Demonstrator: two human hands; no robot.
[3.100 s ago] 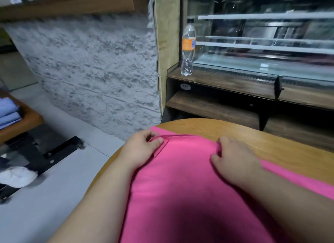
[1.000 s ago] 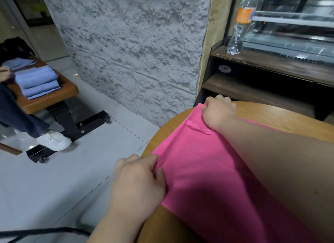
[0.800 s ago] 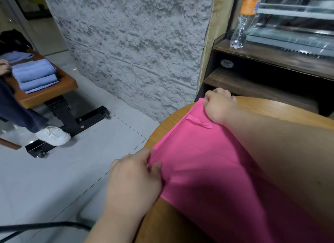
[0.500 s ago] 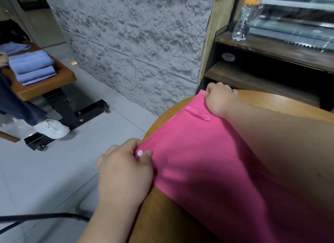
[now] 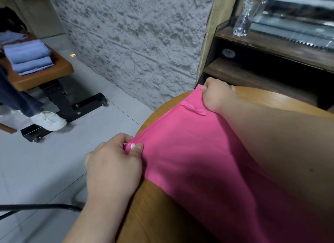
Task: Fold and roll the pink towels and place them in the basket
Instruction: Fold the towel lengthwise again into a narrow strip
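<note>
A pink towel point(image 5: 195, 152) lies spread over the round wooden table point(image 5: 159, 212), its left edge along the table's rim. My left hand point(image 5: 113, 168) pinches the near left corner of the towel between thumb and fingers. My right hand point(image 5: 216, 96) grips the far left corner, just beyond a small pink loop tag point(image 5: 193, 108). My right forearm crosses over the towel and hides its right part. No basket is in view.
A grey textured wall panel point(image 5: 135, 40) stands behind the table. A dark wooden counter point(image 5: 271, 49) with a plastic bottle point(image 5: 244, 18) is at the right. At the left, a bench point(image 5: 43, 76) carries folded blue towels point(image 5: 27, 56); a person's white shoe point(image 5: 48, 120) stands beside it. A black cable point(image 5: 36, 206) runs over the floor.
My left hand has slid back along the towel's left edge to its near corner and pinches it. My right hand stays on the far corner. The towel edge is pulled straighter.
</note>
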